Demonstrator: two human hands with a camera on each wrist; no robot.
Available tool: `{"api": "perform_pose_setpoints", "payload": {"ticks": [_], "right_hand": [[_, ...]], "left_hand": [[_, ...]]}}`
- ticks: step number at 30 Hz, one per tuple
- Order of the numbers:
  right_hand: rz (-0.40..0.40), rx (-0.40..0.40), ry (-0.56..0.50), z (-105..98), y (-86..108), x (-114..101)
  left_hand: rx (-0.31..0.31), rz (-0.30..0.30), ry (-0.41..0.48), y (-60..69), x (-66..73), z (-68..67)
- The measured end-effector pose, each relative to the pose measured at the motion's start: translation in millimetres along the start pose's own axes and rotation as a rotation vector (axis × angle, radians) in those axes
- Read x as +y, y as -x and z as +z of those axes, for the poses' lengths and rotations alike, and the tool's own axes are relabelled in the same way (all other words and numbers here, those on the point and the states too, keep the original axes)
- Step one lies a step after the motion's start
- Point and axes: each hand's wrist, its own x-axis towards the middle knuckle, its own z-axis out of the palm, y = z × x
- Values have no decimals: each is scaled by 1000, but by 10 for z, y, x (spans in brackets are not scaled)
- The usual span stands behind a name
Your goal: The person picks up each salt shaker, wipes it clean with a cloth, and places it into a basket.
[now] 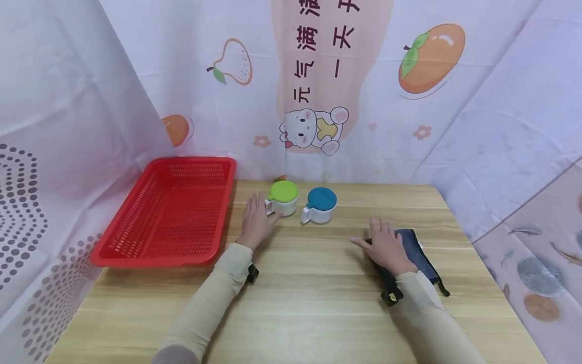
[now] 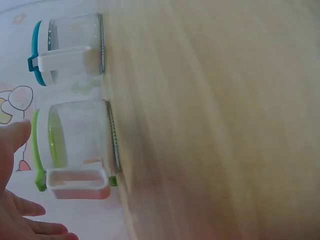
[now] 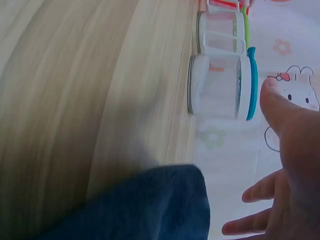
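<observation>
A clear jar with a green lid (image 1: 284, 192) and a white handle stands at the back of the table. My left hand (image 1: 256, 221) is beside its handle, fingers spread; in the left wrist view the thumb appears close to the green lid, and I cannot tell whether they touch. To its right stands a similar jar with a blue lid (image 1: 322, 199), its handle turned toward the front left. My right hand (image 1: 386, 247), fingers extended, is over a flat dark blue fabric item (image 1: 416, 253) with black edging, partly hidden beneath hand and wrist.
A red perforated plastic basket (image 1: 224, 215) sits on the left of the wooden table (image 1: 309, 298). Printed white cloth (image 1: 254, 111) hangs behind the table and along both sides. Each wrist carries a small black strap.
</observation>
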Motion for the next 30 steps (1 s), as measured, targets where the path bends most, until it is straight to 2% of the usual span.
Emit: {"api": "perform_pose_setpoints", "payload": {"ticks": [8, 12, 18, 30], "right_hand": [[44, -16, 3, -52, 41, 149], [66, -28, -6, -65, 65, 208], [110, -61, 4, -71, 133, 325], [127, -63, 25, -51, 200, 490]], "left_hand": [[23, -32, 117, -85, -59, 44], [27, -47, 141, -99, -55, 35], [-1, -75, 169, -115, -59, 42], [-60, -150, 334, -186, -88, 51]]}}
